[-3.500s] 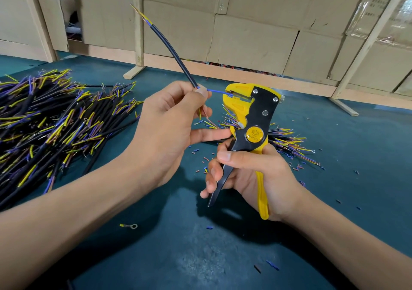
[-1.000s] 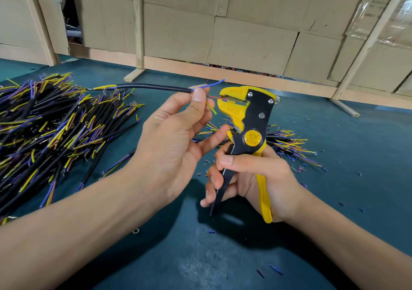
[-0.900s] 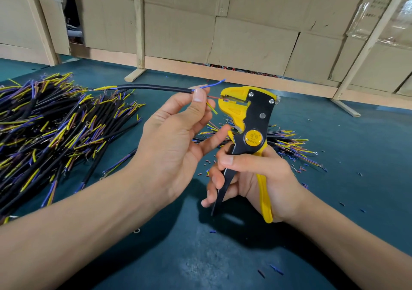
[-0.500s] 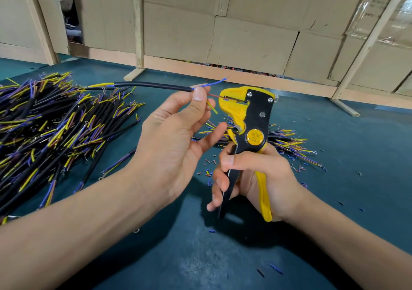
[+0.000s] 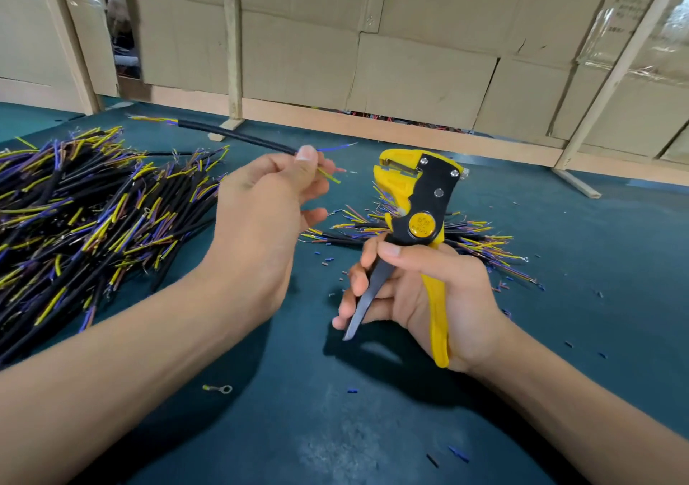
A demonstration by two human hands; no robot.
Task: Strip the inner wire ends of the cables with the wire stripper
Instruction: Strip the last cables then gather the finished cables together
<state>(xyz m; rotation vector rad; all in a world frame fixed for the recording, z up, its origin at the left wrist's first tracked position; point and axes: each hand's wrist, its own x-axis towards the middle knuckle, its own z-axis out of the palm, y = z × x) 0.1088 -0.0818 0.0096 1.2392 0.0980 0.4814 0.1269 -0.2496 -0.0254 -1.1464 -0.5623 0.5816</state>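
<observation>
Left hand (image 5: 261,208) pinching a black cable (image 5: 238,136) between thumb and fingers just behind its fanned inner wires; right hand (image 5: 428,298) wrapped round the handles of the yellow-and-black wire stripper (image 5: 417,201), handles spread, head raised above the desk (image 5: 373,428).

Cable held up over the desk, ahead of the left hand and just left of the stripper head, not touching it. Long axis nearly level, running from the far left down toward the right hand; near end pointing right at the stripper's mouth, far end pointing away to the upper left over the big cable pile (image 5: 74,204) beside the left forearm. Three inner wires splayed at the near end: blue (image 5: 335,147) angled up, red (image 5: 335,168) straight out, yellow-green (image 5: 328,175) drooping.

Risks, as judgement: splayed wires so close together that two slip into the mouth at once, or the wrong one. Too deep an insertion, and too long a strip; too shallow, and the blades skid off. Loose pinch on the cable, and the squeeze drags it through the fingers. Thin strands probably easy to nick or shear. Smaller pile (image 5: 410,229) lying beyond the right hand.
</observation>
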